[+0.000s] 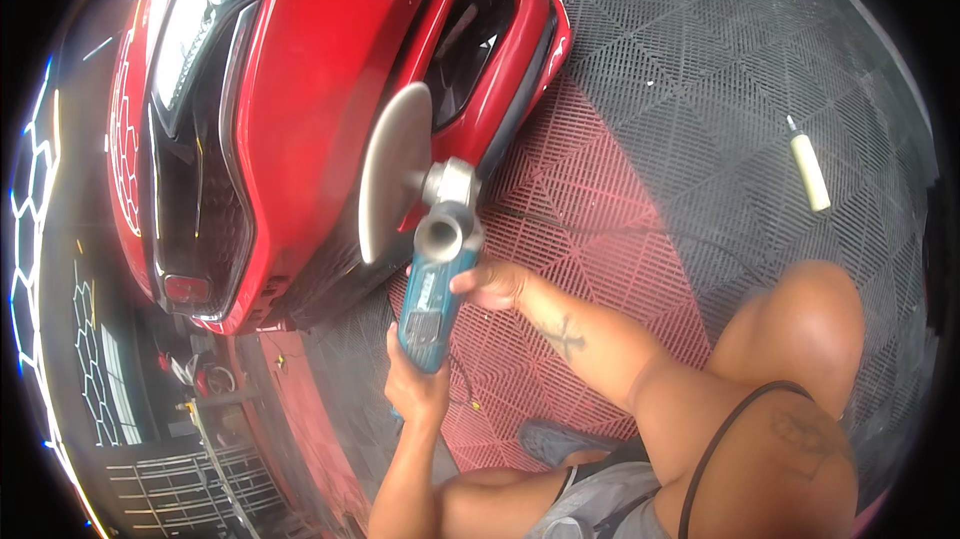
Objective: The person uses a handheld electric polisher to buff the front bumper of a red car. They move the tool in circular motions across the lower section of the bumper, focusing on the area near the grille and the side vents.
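Both my hands hold a blue-green rotary polisher [432, 299] with a silver head. My left hand [418, 386] is wrapped round its rear body. Farther forward, my right hand [490, 284] grips the body's right side, close below the head. A pale round polishing pad [397, 174], seen nearly edge-on, faces the red car bumper [330, 79]. I cannot tell whether the pad touches the paint. The side of the bumper has a dark recessed opening [472, 39] just beyond the pad.
A pale yellow bottle [810, 171] with a narrow nozzle is on the grey grid-tiled floor [690, 59] at right. A dark cord [640, 230] runs across the red tiles [570, 179]. The car's tail light [195, 29] is at upper left, and my bent knee [815, 309] at right.
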A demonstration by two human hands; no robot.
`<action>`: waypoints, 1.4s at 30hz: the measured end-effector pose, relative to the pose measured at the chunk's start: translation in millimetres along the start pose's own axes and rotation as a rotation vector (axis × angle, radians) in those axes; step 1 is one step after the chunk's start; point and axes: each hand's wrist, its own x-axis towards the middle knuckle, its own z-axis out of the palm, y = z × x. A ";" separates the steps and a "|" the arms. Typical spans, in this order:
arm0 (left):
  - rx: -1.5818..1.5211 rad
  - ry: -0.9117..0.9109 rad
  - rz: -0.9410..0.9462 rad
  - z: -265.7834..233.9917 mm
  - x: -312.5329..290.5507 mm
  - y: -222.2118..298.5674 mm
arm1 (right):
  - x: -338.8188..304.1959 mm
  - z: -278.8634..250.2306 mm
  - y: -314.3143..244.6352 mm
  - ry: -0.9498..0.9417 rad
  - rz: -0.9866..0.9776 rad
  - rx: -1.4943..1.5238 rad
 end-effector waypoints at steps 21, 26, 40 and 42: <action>-0.145 -0.053 -0.069 -4.1 14.5 -4.1 | 0.0 38.3 -9.5 0.148 -0.111 -0.099; -0.280 -0.027 0.027 -4.4 67.7 61.1 | 10.8 59.0 -95.0 0.178 -0.301 -0.211; -0.258 -0.040 -0.086 -16.7 -5.3 -50.6 | 3.7 89.0 22.1 0.184 -0.074 -0.199; -0.283 -0.078 -0.094 -16.7 -16.0 -66.6 | -1.2 82.5 48.6 0.235 -0.048 -0.172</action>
